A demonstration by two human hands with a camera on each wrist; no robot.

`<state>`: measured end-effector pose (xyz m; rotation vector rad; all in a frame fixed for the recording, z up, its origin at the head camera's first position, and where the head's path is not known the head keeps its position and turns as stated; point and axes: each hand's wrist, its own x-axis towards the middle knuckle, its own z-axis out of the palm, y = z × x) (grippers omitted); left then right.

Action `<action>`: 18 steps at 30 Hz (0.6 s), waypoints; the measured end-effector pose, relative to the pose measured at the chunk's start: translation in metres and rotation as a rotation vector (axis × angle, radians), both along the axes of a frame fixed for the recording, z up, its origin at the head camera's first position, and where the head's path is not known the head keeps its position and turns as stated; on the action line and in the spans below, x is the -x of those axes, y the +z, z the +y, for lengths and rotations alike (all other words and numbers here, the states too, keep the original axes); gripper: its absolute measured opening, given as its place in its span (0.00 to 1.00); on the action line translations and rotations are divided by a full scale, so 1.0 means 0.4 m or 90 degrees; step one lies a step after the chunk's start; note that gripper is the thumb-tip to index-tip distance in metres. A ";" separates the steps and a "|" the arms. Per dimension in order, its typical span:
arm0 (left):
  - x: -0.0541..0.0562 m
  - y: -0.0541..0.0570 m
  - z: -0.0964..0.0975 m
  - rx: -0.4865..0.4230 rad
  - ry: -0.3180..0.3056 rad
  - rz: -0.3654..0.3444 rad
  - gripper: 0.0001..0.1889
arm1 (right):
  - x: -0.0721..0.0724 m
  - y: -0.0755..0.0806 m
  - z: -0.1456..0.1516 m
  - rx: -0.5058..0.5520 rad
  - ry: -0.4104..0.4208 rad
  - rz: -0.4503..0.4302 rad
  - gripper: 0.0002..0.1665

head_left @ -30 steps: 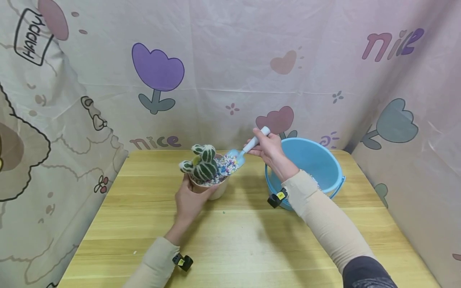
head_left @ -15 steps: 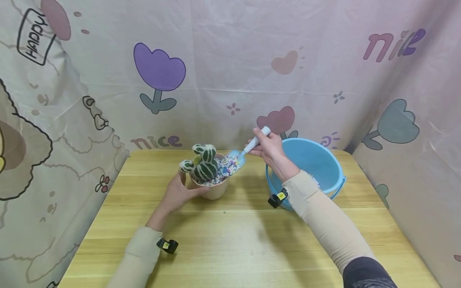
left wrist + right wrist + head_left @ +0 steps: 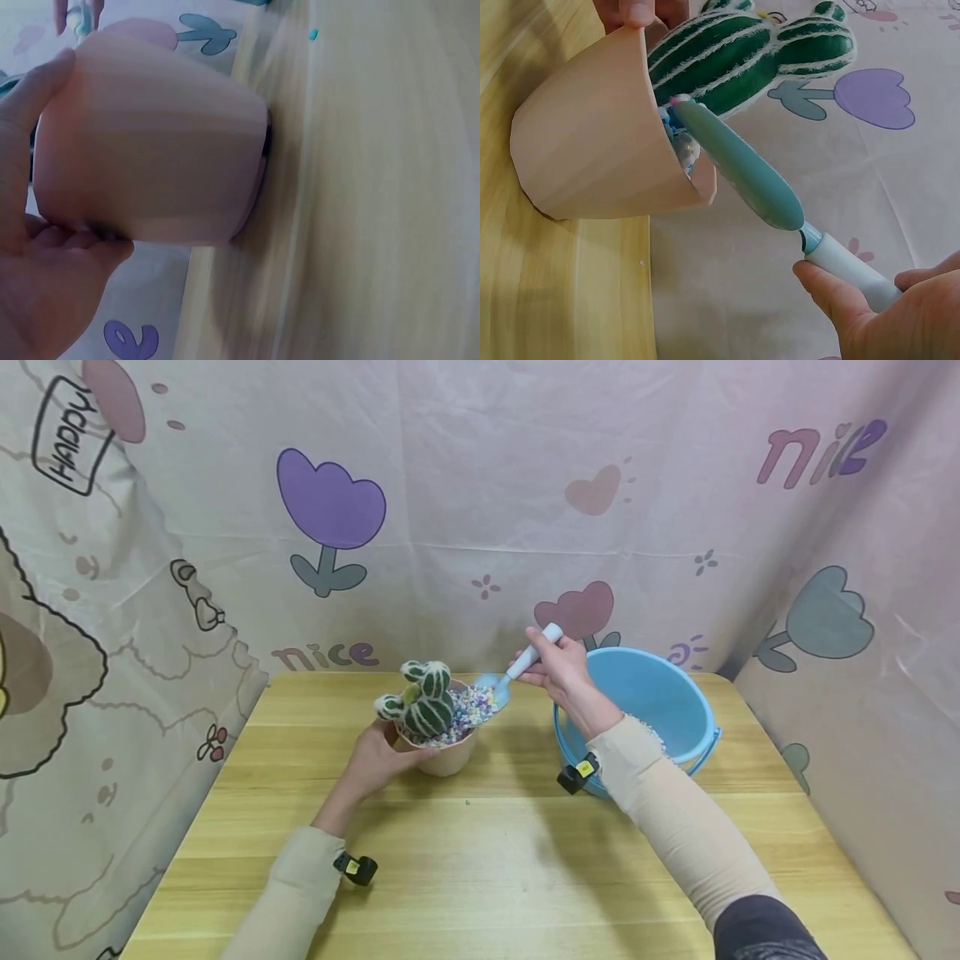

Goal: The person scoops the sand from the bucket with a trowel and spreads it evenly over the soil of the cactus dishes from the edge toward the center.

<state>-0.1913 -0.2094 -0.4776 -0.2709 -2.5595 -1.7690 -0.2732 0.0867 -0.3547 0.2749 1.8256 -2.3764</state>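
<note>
A peach-coloured flower pot (image 3: 447, 762) stands on the wooden table, with a green, white-striped toy cactus (image 3: 427, 714) in it. My left hand (image 3: 375, 762) holds the pot from the left, thumb across its near side and fingers behind. In the left wrist view the thumb and fingers lie around the pot wall (image 3: 157, 142). My right hand (image 3: 561, 667) grips the white handle of a small blue shovel (image 3: 742, 169). Its blade is tilted down over the pot's right rim, tip beside the cactus. Multicoloured beads (image 3: 472, 703) cover the blade and the pot's top.
A light blue bucket (image 3: 652, 693) stands at the right, partly behind the right forearm, with beads inside and its handle lowered. A printed cloth (image 3: 465, 485) hangs close behind the table (image 3: 480, 877). One tiny bead lies on the tabletop in front of the pot.
My left wrist and forearm have swung to the left, and the hand has shifted its hold on the pot. The shovel and my right hand have stayed almost still.
</note>
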 end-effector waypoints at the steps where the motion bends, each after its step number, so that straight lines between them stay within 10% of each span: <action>1: -0.003 0.000 0.003 0.003 0.009 -0.001 0.47 | 0.000 0.000 0.000 -0.001 -0.001 0.000 0.26; 18: -0.061 -0.012 0.124 -0.030 0.241 0.056 0.54 | -0.006 0.005 0.006 -0.009 -0.001 -0.003 0.31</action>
